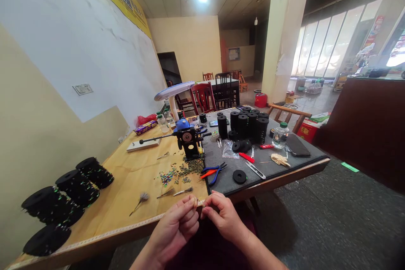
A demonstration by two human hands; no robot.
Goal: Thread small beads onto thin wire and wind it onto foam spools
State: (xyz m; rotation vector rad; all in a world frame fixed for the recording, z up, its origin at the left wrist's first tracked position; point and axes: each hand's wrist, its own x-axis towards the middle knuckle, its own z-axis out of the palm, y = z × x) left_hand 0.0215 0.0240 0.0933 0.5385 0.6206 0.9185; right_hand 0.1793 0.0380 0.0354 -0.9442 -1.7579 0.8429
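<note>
My left hand is closed in a pinch in front of the table's near edge. Close beside it, my right hand pinches too, the fingertips of both almost meeting. A tiny greenish speck shows at the right fingertips, too small to name. Just beyond the hands lie thin brush-like bundles, blue-handled pliers and a black foam disc with a centre hole. A pile of colourful beads and a heap of small metallic pieces spread over the wooden tabletop, left of the grey mat.
A black winding device stands mid-table before a blue-and-white lamp. Black foam spools crowd the mat; more, dotted with bits, stand at left. Thread snips, a glass jar and a phone lie right.
</note>
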